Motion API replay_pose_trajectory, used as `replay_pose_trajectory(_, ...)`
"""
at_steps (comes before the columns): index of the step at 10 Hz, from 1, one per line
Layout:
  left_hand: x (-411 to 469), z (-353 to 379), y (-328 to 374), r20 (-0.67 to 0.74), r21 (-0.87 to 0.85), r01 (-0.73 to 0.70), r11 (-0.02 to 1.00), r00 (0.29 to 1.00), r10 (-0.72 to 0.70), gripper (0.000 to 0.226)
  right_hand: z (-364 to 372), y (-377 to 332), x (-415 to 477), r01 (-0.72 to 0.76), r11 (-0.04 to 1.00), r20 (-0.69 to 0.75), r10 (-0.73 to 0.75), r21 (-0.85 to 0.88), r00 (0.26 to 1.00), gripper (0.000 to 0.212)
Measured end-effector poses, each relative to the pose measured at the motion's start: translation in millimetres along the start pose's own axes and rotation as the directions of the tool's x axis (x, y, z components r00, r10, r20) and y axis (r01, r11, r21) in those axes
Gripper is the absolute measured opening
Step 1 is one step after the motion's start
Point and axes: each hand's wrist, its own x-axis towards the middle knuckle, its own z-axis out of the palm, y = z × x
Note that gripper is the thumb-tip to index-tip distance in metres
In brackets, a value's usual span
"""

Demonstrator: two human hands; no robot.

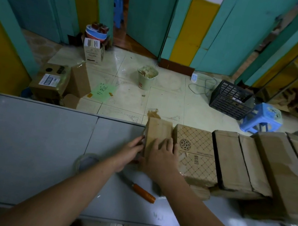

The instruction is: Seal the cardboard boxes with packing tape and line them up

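Surface: grey table (29, 152) in front of me, tiled floor and teal doors beyond it
Small box: plain cardboard (157, 132), left end of the row at the table's far edge, touching the patterned box (196, 154)
Row: bigger plain boxes (235, 159) sat side by side to the right of the patterned box
Left hand: (129, 154) fingers straight, pressed against the small box's left side, gripped nothing
Right hand: (160, 158) lay flat and spread on the small box's top, gripped nothing
Tape roll: clear (86, 161), flat on the table, partly hidden by my left forearm
Knife: orange handle (143, 193), lay on the table between my forearms
Floor: green bucket (147, 77), black crate (231, 101), blue stool (263, 118), opened cartons (51, 80) at far left
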Motion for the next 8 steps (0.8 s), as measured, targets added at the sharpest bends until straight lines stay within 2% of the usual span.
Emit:
replay_pose_trajectory(2, 2.3, 0.8, -12.7, 0.027, 0.046, -0.015, 0.999, 1.000, 0.014, 0.051, 12.1, -0.4, 2.4, 0.020, 0.996, 0.015, -0.018, -0.088, 1.000, 0.092)
replay_pose_trajectory(4, 2.6, 1.8, -16.8, 0.033, 0.152, -0.053, 0.987, 0.998, 0.049, 0.050, 19.0, 1.7, 1.3, 0.026, 0.996, -0.054, -0.030, -0.080, 0.998, 0.096)
replay_pose_trajectory(5, 1.7, -4.7, -14.2, 0.018, 0.319, -0.072, 0.945, 0.997, 0.070, 0.047, 20.9, 7.0, -0.2, 0.041, 0.998, -0.093, -0.045, -0.048, 0.995, 0.100)
replay_pose_trajectory(6, -2.6, -18.0, -12.9, 0.019, 0.499, -0.094, 0.862, 0.995, 0.098, 0.048, 19.3, 11.8, -1.7, 0.046, 0.999, -0.121, -0.046, -0.002, 0.992, 0.102)
replay_pose_trajectory(7, -9.3, -35.0, -14.5, -0.025, 0.778, -0.086, 0.622, 0.986, 0.167, 0.057, 16.5, 11.1, -8.7, 0.060, 0.997, -0.136, -0.053, 0.048, 0.989, 0.101)
replay_pose_trajectory(8, -12.3, -52.7, -14.9, -0.054, 0.951, -0.013, 0.308, 0.977, 0.205, 0.079, 3.8, 14.3, -14.6, 0.118, 0.970, -0.218, -0.070, 0.214, 0.973, 0.084)
